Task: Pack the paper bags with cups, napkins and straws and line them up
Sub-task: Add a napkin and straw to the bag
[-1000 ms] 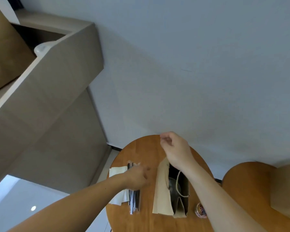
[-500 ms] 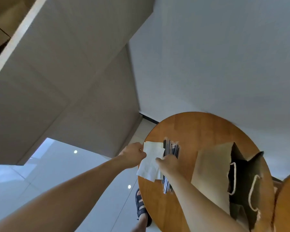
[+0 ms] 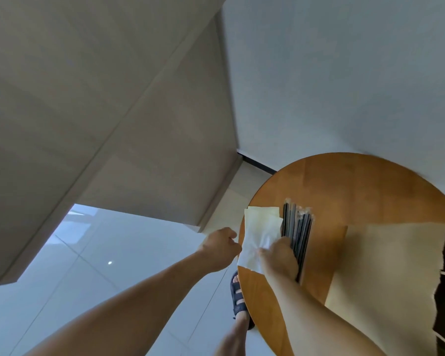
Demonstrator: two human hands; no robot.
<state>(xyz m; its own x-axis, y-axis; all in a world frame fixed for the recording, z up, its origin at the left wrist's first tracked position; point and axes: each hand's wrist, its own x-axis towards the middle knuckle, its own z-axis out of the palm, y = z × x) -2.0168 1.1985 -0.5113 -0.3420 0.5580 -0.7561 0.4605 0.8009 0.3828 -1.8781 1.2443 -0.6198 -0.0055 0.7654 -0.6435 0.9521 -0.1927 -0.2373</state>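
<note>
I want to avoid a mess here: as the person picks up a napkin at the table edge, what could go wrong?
The napkins lie at the very rim of the table, beside the left hand; a pull could sweep the loose ones to the floor. The right hand pinches them close against the straws, so lifting may drag the bundle askew. Several sheets overlap, so more than one may come up.

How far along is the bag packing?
Done: one paper bag sits open on the table, contents hidden. In hand: left hand and right hand pinch the napkins. Left: straws lie beside them; no line of bags yet.
</note>
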